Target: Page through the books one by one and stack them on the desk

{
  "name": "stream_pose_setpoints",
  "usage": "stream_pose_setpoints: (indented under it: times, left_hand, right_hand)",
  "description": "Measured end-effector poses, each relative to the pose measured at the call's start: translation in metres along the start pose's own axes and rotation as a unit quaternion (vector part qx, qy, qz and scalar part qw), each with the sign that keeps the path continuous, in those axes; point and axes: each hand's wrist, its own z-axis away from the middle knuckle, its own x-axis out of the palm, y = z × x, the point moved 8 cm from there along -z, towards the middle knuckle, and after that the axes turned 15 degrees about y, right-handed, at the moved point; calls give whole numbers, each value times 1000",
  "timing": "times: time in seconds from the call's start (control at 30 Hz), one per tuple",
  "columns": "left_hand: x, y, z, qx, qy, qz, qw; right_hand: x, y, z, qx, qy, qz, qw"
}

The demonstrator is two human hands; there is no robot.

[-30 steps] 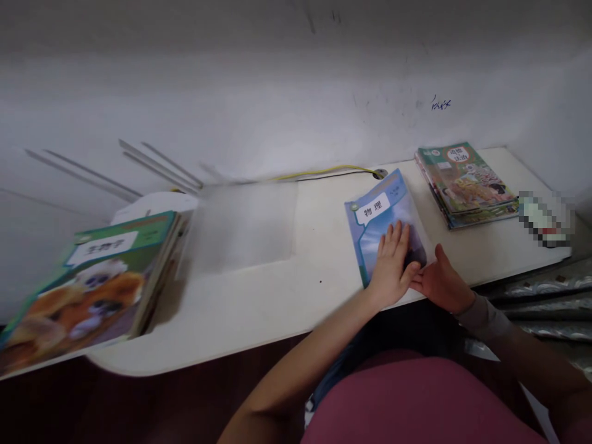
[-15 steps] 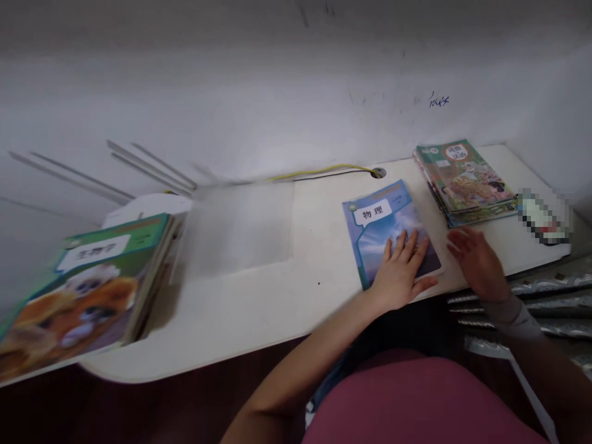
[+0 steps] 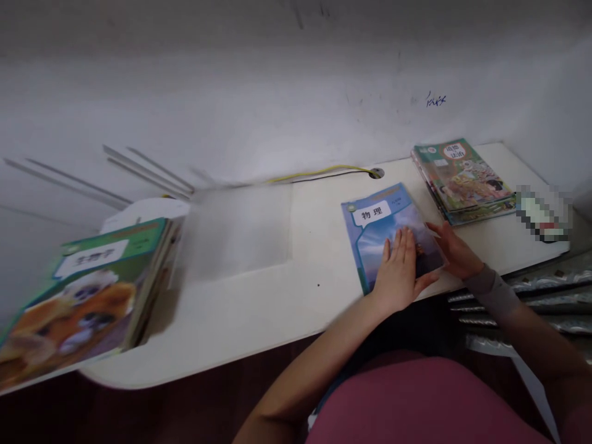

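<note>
A blue physics textbook (image 3: 370,237) lies on the white desk before me, with clear film showing at its right edge. My left hand (image 3: 396,274) rests flat on its cover, fingers stretched out and lying together, thumb apart. At the right edge of the book, my right hand (image 3: 456,250) has its thumb by the cover and its fingers curled round the side, partly hidden; the edge is in its grip. Behind that hand sits a stack of books (image 3: 467,179) with a green illustrated cover on top.
Far left, a green biology textbook (image 3: 87,290) tops another stack. A translucent sheet (image 3: 240,231) lies mid-desk. Yellow and black cables run to a round hole (image 3: 377,173) along the wall. A pixelated object (image 3: 541,216) is at the right end of the desk (image 3: 296,308).
My right hand has moved left and down from above the desk to the physics textbook's right edge. The fingers of my left hand have drawn closer together on the cover.
</note>
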Motion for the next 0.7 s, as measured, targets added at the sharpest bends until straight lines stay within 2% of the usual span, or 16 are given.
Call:
stream_pose_setpoints:
  times: [0.1, 0.2, 0.37, 0.53, 0.6, 0.7]
  left_hand:
    - [7, 6, 0, 25, -28, -63, 997]
    - [17, 11, 3, 42, -38, -107, 993]
    - [25, 21, 6, 76, -22, -121, 990]
    - [14, 13, 7, 64, 25, -147, 987]
    - [14, 8, 8, 66, 20, -140, 988]
    - [13, 3, 10, 74, 22, -109, 991]
  right_hand:
    - [-8, -8, 2, -64, 19, 79, 995]
    - [-18, -18, -2, -157, 40, 184, 970]
    - [-12, -22, -10, -273, -62, 328, 902]
    - [-30, -39, -16, -328, 20, 362, 872]
    - [-28, -40, -15, -320, 23, 365, 874]
    - [-14, -31, -13, -241, -14, 316, 918]
